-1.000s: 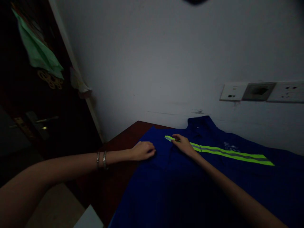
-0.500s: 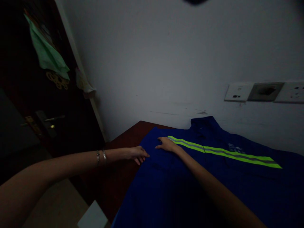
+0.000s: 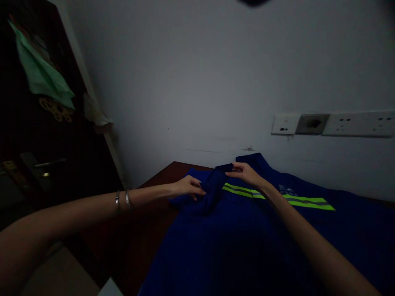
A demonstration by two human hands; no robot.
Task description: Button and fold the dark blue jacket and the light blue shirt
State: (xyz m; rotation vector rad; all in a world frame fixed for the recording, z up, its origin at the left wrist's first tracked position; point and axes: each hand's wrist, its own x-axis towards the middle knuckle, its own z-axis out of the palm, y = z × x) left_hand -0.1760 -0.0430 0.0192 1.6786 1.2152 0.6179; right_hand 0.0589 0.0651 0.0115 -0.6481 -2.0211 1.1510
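A dark blue work jacket (image 3: pixel 277 230) with a yellow-green and grey reflective stripe (image 3: pixel 308 202) lies spread on a reddish-brown table (image 3: pixel 145 222), its collar against the wall. My left hand (image 3: pixel 189 187) pinches a fold of the cloth near the jacket's left side. Close to the left end of the stripe, my right hand (image 3: pixel 243 172) grips a raised edge of the same cloth between thumb and fingers. Between both hands the fabric is lifted and bunched. Deep shadow hides the lower part of the jacket.
Behind the table rises a pale wall (image 3: pixel 173 82) with a row of sockets (image 3: pixel 339 124) at the right. A dark door (image 3: pixel 18 135) with a handle (image 3: pixel 49 164) stands at the left, a green cloth (image 3: pixel 43 74) hanging on it. A white object (image 3: pixel 110 289) shows at the bottom edge.
Both hands have taken hold of the jacket's left part and raised it into a fold. The right hand has moved up and right, the left slightly up. The view has shifted a little right.
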